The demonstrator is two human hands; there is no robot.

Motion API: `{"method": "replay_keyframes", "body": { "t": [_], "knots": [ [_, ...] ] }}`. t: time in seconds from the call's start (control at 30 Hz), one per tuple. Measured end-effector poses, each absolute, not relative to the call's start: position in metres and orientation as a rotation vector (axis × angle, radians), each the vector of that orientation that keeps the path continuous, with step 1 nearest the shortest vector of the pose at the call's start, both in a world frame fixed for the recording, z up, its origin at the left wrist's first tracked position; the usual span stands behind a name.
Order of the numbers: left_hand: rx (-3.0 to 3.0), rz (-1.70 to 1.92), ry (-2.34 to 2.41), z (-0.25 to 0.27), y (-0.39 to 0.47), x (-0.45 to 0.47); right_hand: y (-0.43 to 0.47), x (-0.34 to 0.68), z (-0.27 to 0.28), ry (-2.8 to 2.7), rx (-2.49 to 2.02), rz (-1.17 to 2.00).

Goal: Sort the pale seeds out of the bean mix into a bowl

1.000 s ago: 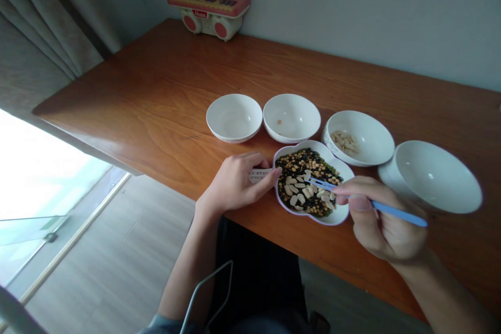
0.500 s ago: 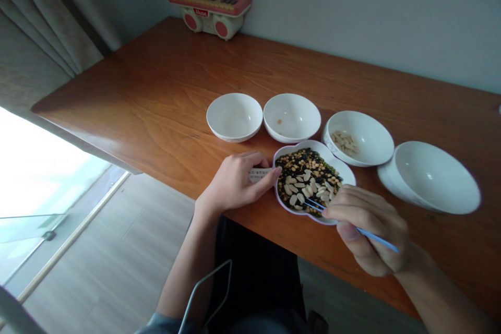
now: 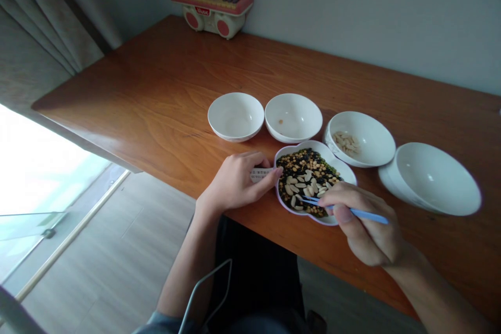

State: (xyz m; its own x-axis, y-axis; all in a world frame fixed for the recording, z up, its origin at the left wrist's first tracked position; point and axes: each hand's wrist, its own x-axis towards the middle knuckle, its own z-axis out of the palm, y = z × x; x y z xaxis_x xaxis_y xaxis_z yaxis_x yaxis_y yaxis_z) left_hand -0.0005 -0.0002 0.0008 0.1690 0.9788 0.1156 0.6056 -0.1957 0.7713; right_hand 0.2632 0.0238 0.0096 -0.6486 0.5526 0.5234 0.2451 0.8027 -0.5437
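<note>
Sorting stands at an early stage, judged from the dishes: the flower-shaped dish [image 3: 340, 166] at the near edge of the tabletop [image 3: 156, 99] still carries a full mix of dark, yellow and pale seeds [image 3: 303, 175]. Of the four white bowls behind it, the third bowl [image 3: 370, 138] holds a small heap of pale seeds, the second bowl [image 3: 293, 117] one or two specks, and the first bowl [image 3: 235, 116] and fourth bowl [image 3: 434, 180] show nothing. The right hand [image 3: 366, 224] is closed around blue tweezers [image 3: 354, 212], tips down among the pale seeds. The left hand [image 3: 235, 182] is loosely curled, fingertips against the dish's left rim.
</note>
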Motion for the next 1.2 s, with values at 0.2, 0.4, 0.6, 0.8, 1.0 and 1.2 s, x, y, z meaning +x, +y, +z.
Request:
{"method": "replay_keyframes", "body": {
  "t": [0.2, 0.4, 0.6, 0.8, 1.0, 1.2],
  "knots": [
    [1.898, 0.832, 1.523, 0.0, -0.001, 0.0, 0.021, 0.261, 0.007, -2.262, -0.595, 0.504],
    [1.861, 0.84, 1.521, 0.001, -0.002, 0.0, 0.023, 0.264, 0.003, -2.204, -0.504, 0.433],
    [1.864, 0.82, 1.539, 0.002, -0.002, 0.0, 0.032, 0.268, 0.003, -2.137, -0.509, 0.447],
    [1.79, 0.867, 1.539, 0.001, -0.001, 0.0, 0.038, 0.271, 0.004, -2.083, -0.5, 0.538],
    [1.73, 0.95, 1.522, 0.0, -0.004, 0.001, 0.037, 0.271, 0.003, -2.097, -0.485, 0.569],
    [1.691, 0.996, 1.476, -0.002, -0.004, -0.002, 0.037, 0.27, 0.002, -2.009, -0.517, 0.641]
  ]
}}
